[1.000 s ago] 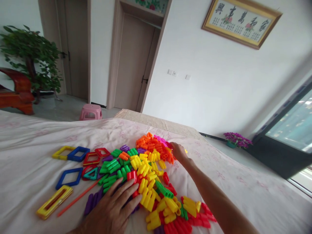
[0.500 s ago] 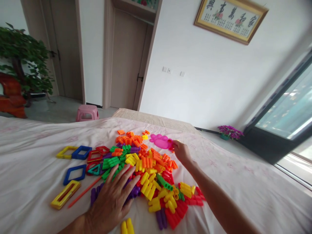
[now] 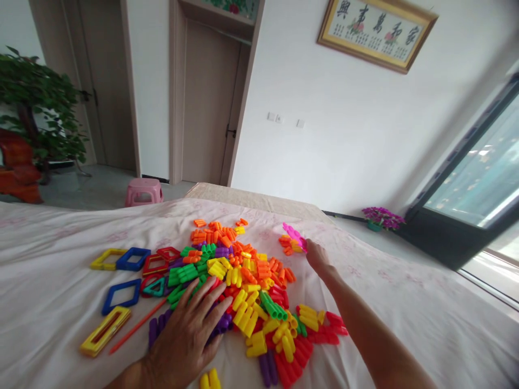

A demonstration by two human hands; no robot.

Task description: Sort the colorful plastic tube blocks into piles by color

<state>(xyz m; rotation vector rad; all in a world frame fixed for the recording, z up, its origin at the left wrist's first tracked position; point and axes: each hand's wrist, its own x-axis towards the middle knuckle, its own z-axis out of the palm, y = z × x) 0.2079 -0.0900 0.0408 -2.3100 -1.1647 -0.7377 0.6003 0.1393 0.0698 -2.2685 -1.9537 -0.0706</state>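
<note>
My left hand [image 3: 187, 332] lies with fingers spread over the near left side of a heap of plastic building pieces. Under and around its fingers are purple pieces [image 3: 221, 324] and green pieces [image 3: 182, 274]. Beyond the heap's right side, my right hand [image 3: 318, 256] pinches the near end of a bright pink scalloped plastic piece [image 3: 295, 234], which is tilted and seen nearly edge-on. A few orange and yellow pieces [image 3: 288, 246] sit right beside it; whether they touch it, I cannot tell. Yellow pieces [image 3: 245, 316] and red pieces [image 3: 294, 359] fill the heap's near right part.
Left of the heap lie a blue square frame [image 3: 121, 289], a yellow bar-like piece [image 3: 106, 330] and a thin orange stick [image 3: 138, 327]. A floral sheet [image 3: 405, 308] covers the surface. Past its far edge stand a pink stool [image 3: 144, 192] and potted purple flowers [image 3: 381, 218].
My right hand has moved slightly right and nearer with the pink piece, turning it from flat-on to nearly edge-on. Orange and yellow pieces now show beside it. My left hand has barely moved.
</note>
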